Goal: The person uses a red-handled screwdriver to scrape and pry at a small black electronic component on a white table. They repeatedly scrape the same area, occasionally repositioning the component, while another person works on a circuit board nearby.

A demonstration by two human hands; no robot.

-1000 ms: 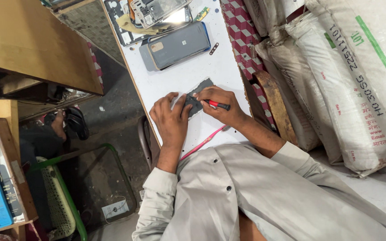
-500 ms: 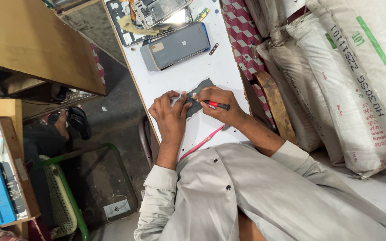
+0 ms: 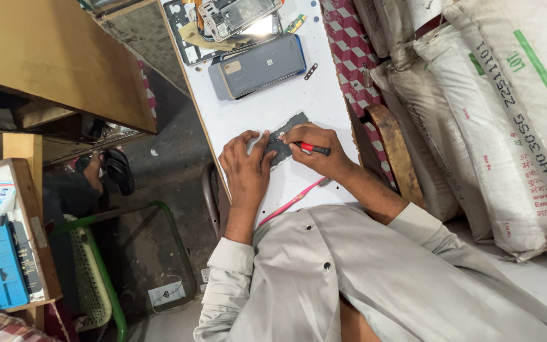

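Near the front edge of the white desk, right in front of you, sits the small dark grey part you're working on, flat on the surface and pinned between both hands. Your left hand lies with its fingers spread on the part's near end, so that grip is a flat press rather than a pinch. Your right hand is closed around a red-and-black screwdriver, tip down at the part.

Handling-wise I'd guess it's a thin, light phone component, fairly stiff but easy to flex or crack, and light enough to skate on that smooth top if you let off the pressure. Hold it by the edges and keep fingertips off anything that looks like contacts. Can't tell from here whether any screws are loose on it.

Further back toward the far edge there's a grey-blue phone back lying flat, and beyond it an opened phone body, well clear of your hands. A pink strip lies at the front edge by your right forearm
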